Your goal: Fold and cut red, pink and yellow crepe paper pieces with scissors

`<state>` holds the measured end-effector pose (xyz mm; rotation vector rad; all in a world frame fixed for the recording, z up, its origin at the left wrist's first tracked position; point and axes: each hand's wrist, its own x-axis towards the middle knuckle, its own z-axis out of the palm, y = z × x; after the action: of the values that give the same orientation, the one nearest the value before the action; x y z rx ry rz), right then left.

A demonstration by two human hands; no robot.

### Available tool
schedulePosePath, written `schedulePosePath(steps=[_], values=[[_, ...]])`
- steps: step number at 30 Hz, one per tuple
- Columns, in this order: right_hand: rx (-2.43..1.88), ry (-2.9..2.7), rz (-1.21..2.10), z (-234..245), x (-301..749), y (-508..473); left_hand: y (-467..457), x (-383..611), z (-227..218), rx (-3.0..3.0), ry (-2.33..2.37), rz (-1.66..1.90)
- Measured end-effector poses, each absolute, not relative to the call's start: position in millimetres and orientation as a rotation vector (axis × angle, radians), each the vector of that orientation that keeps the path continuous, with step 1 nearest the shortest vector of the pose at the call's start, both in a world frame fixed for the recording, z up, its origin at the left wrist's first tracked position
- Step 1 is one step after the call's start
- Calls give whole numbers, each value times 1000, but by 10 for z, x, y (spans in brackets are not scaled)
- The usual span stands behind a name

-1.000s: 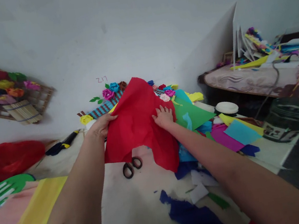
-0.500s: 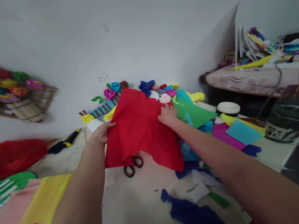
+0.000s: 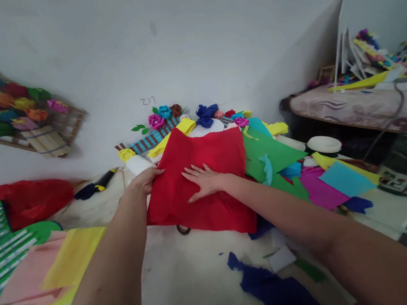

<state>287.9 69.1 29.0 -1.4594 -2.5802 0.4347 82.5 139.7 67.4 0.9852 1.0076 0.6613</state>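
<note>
A red sheet of crepe-like paper (image 3: 218,150) lies spread over the middle of the table. At its left edge, my left hand (image 3: 146,180) pinches the paper between thumb and fingers. My right hand (image 3: 205,179) rests flat on the sheet's middle, fingers spread. From under the near edge peeks a black scissor handle ring (image 3: 184,230); the blades are hidden. Green paper (image 3: 278,151) lies against the sheet's right side, and a torn dark blue paper piece (image 3: 273,288) is nearer to me.
Pink and yellow sheets (image 3: 71,258) lie at the left beside a green striped board (image 3: 5,256). Black-and-yellow pliers or cutters (image 3: 96,185) sit farther back. Paper flowers (image 3: 159,118) line the wall. A dark bucket (image 3: 402,165) stands right, near a white bowl (image 3: 324,144).
My right hand has let go of the sheet's far right part and now lies open on its middle. The sheet is flatter and covers more of the scissors. The view has shifted slightly.
</note>
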Motion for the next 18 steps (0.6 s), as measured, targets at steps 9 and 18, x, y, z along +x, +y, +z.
schedulePosePath(steps=[9,18], values=[[-1459,-2675,468,262,3000,767,1480,722,546,1040,1013,589],[-1324,-2561,308,508,2610,564,1460,777,504,1041,1096,594]])
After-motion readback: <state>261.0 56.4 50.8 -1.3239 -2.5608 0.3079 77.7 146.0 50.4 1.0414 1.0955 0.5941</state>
